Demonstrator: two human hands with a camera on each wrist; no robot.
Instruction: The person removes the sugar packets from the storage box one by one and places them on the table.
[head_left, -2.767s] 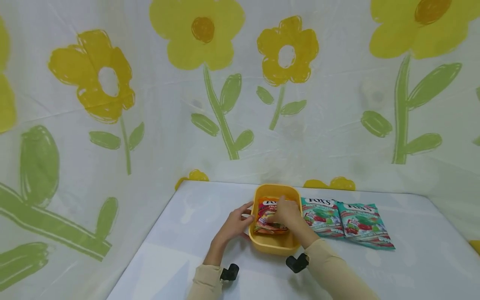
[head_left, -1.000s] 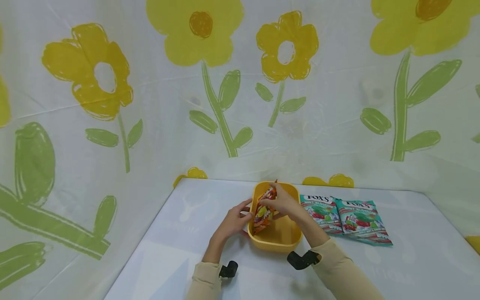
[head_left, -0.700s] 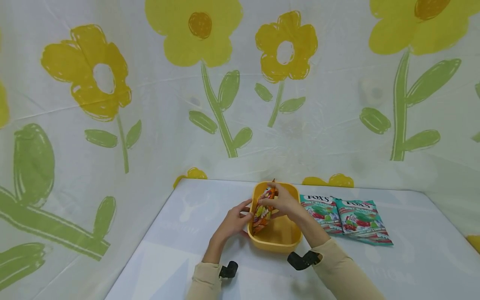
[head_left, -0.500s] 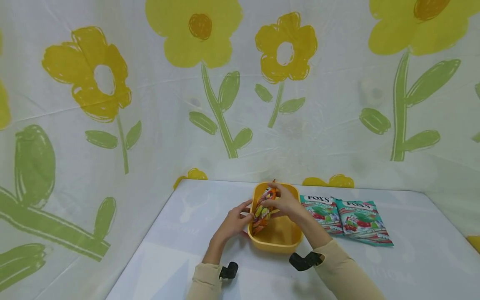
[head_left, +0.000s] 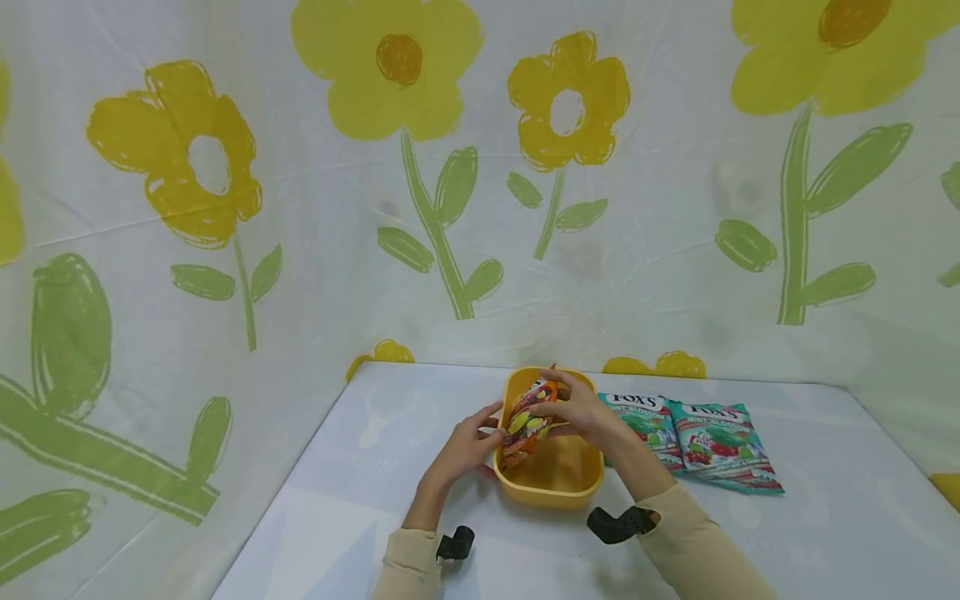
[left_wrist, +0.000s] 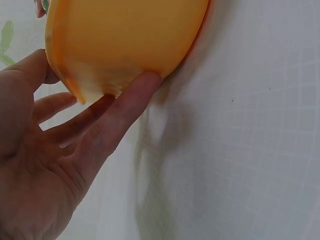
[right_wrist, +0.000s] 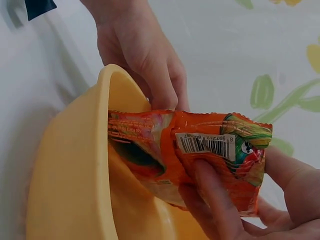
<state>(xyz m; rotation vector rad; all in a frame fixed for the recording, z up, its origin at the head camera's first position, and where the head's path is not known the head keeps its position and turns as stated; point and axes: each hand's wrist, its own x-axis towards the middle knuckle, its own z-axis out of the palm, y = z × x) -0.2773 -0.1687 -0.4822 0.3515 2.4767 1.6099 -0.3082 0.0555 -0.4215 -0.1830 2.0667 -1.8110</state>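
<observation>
A yellow plastic tub point(head_left: 551, 498) stands on the table with an orange FOX'S candy bag point(head_left: 523, 432) tilted up on edge inside, along its left wall. My right hand point(head_left: 583, 412) pinches this bag; the right wrist view shows fingers on its barcode side and the bag point(right_wrist: 220, 122) sticking up past the rim. At the tub's left side, my left hand point(head_left: 467, 446) grips the wall near the rim. From the left wrist view, fingers lie along the outside of the tub point(left_wrist: 125, 35), while one goes behind the rim and is partly hidden.
Two green FOX'S mint candy bags point(head_left: 651, 429) lie side by side on the white table point(head_left: 337, 508), right of the tub. A flower-printed cloth point(head_left: 600, 308) hangs behind the table and down its left side. Both wrists carry black camera mounts.
At first the orange bag lay flat in the tub; my right hand has turned it up against the left wall. Lately its front tips slightly back into sight. My left hand stays put.
</observation>
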